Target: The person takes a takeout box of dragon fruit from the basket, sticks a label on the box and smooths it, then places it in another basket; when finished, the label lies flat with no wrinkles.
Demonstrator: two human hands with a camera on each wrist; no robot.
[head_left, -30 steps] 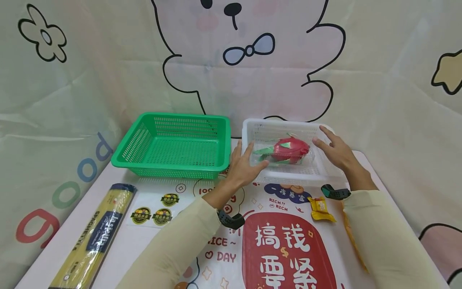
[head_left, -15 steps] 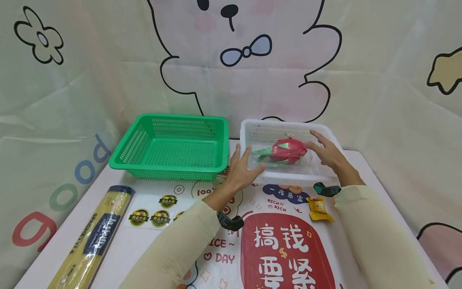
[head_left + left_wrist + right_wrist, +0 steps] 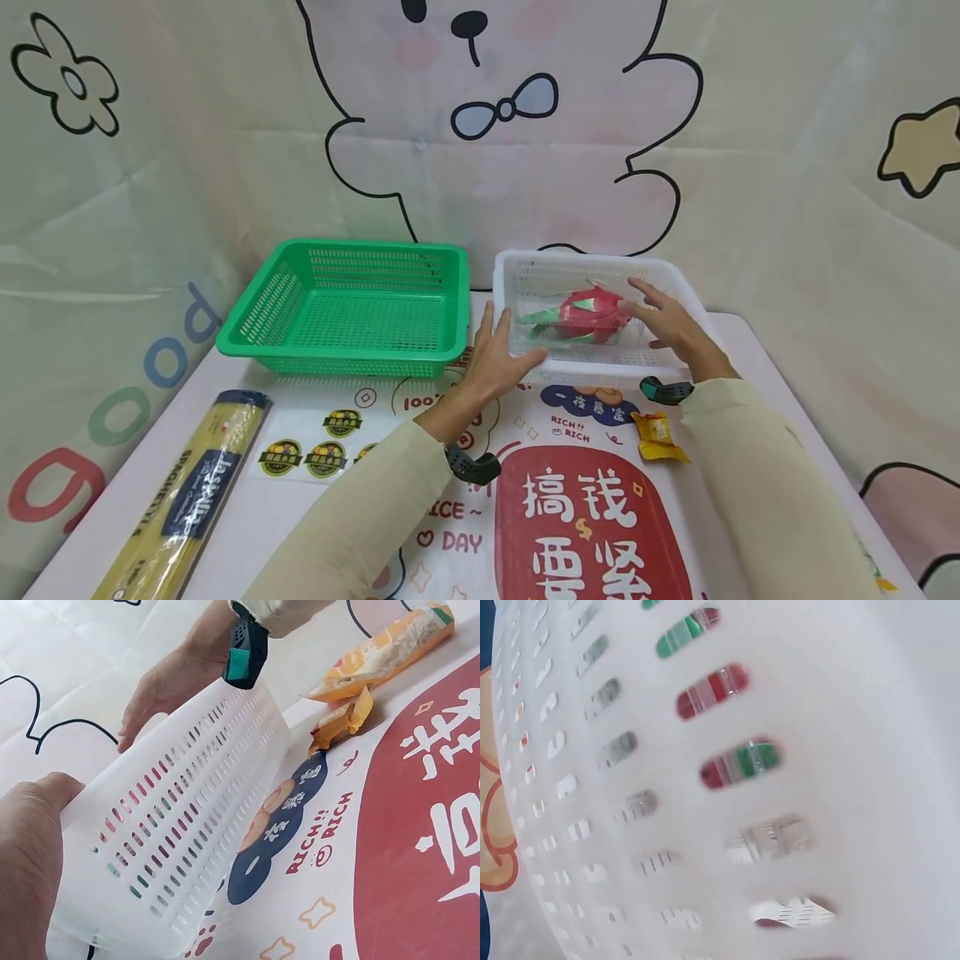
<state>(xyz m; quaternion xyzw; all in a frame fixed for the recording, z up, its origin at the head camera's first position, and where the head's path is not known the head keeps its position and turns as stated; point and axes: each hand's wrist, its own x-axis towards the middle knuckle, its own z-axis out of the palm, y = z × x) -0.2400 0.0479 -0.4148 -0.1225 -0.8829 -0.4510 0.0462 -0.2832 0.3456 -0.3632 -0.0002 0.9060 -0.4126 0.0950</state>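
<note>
Both hands have drawn in since a second ago: the right hand (image 3: 667, 321), which hung above the far right rim, now lies down inside the white slotted plastic basket (image 3: 525, 275) with straight fingers against the clear-wrapped red and green dragon fruit (image 3: 588, 315). The left hand (image 3: 498, 354) has slid a little toward the lower left and rests outside the basket's near left corner, fingers spread and straight, thumb out, holding nothing. Neither hand is closed on anything.

The fruit sits in the middle of the white basket, just right of centre in the head view. Through the slots the right wrist view shows only red and green stripes of it. In the left wrist view the basket's wall (image 3: 187, 825) fills the left half, with the left hand at the lower left edge touching it and the right hand (image 3: 169, 686) at the upper left over the far rim.

The green perforated plastic basket (image 3: 345, 304) stands just left of the white one, almost touching. A small yellow-orange wrapped snack (image 3: 656, 433) lies lower right, near the right sleeve. A long yellow spaghetti packet (image 3: 183, 500) lies in the lower left corner, with round green-and-yellow stickers (image 3: 307, 450) between it and the left sleeve.
</note>
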